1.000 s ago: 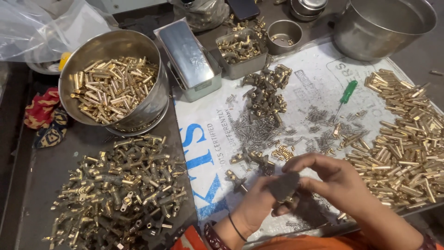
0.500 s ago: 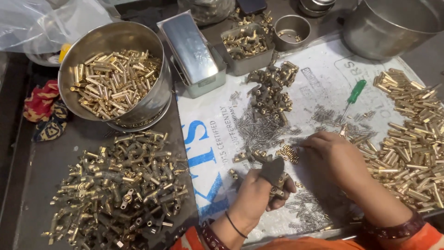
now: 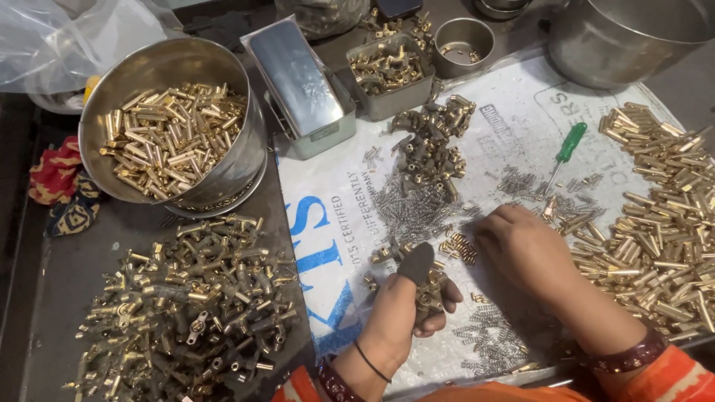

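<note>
My left hand (image 3: pixel 406 309) grips a small brass fitting (image 3: pixel 430 292) near the front edge of a white printed sheet (image 3: pixel 506 126); a dark cover sits on its thumb. My right hand (image 3: pixel 530 249) lies palm down on the sheet, fingers reaching into a little cluster of small brass pieces (image 3: pixel 458 246) beside a patch of thin steel springs (image 3: pixel 413 208). Whether its fingers pinch one is hidden. A heap of brass tubes (image 3: pixel 659 223) lies just right of that hand.
A steel bowl of brass tubes (image 3: pixel 167 138) stands at the back left, above a pile of brass fittings (image 3: pixel 186 298). A steel box (image 3: pixel 302 82), small tins, a green screwdriver (image 3: pixel 564 152), a darker fittings heap (image 3: pixel 432 141) and a large steel pot (image 3: pixel 625 33) ring the sheet.
My right hand has left my left hand and slid out onto the sheet, to the small brass pieces. My left hand stays low with the fitting.
</note>
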